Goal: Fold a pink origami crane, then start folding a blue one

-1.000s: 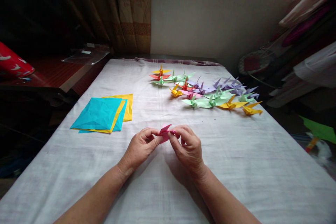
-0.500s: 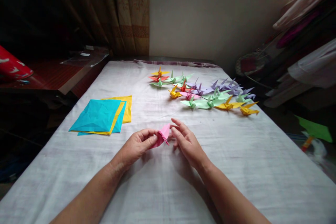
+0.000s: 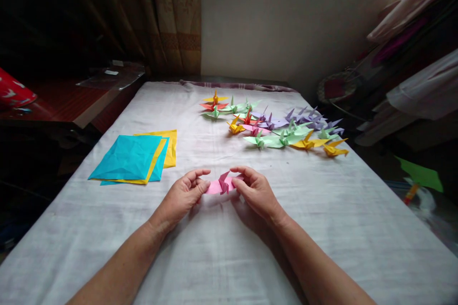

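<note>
Pink paper crane, turquoise and yellow sheets, white cloth.

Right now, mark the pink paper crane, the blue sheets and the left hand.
pink paper crane (image 3: 215,187): head view, on its flat left wing.
blue sheets (image 3: 127,156): head view, middle of the top sheet.
left hand (image 3: 181,196): head view, back of the hand, fingers pinching the crane's wing tip.

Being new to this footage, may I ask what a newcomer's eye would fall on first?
The left hand and right hand pinch a pink paper crane by its ends, centre of the white cloth. Beyond, to the right, sits a colourful flock of folded cranes; turquoise and yellow sheets lie left.
</note>
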